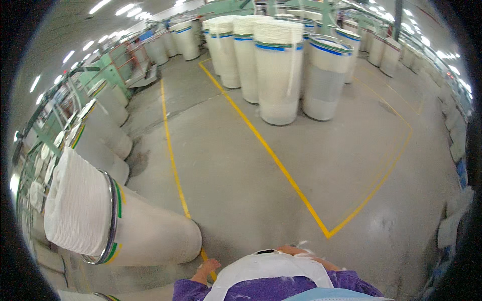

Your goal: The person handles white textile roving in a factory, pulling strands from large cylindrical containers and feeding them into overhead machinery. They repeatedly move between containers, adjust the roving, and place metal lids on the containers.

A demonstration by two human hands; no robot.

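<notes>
My left hand (212, 266) hangs low beside the white apron (261, 266), its fingers loosely apart and holding nothing I can see. Nearest to it is the base of a tall cream can (150, 231), heaped with white fibre sliver (78, 205) that bulges above its metal rim. Across the front of my body lies my right hand (288, 249), largely hidden by the apron, so its fingers do not show clearly. Wisps of white fluff (303, 244) stick out next to it.
Several tall sliver cans (278, 85) with blue bands stand together ahead. A can with a greyish body (325, 83) is beside them. Yellow lines (273, 158) mark the grey floor (241, 190). More cans (103, 135) line green machinery (108, 62) on the left.
</notes>
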